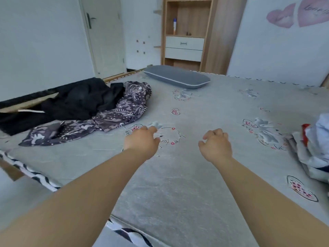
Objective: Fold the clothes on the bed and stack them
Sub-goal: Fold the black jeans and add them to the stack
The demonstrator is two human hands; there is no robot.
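Both forearms reach out from the near edge over the bed [178,184], which fills most of the view; its grey printed sheet lies flat and bare in the middle, a likely working space for folding. Nothing looks folded or stacked there yet, so I judge the task to be at or near its start.

Black clothes [80,102] lie heaped at the far left edge, partly draped off the side. A patterned purple garment [114,116] sprawls out from under that heap toward the middle, crumpled and unfolded. At the right edge a pale bundle [313,150] of white and light blue cloth with a red patch is bunched up; whether it is folded I cannot tell. A grey pillow [176,77] rests at the far end, well apart from everything else.

The left hand [142,141] hovers low over the sheet with fingers loosely curled and holding nothing. The patterned garment's near hem lies just beyond and to the left of it, near but not touching, so it seems the next piece to take. The right hand [216,145] hangs likewise, fingers loosely curled and empty, with bare sheet between it and the pale bundle further right.
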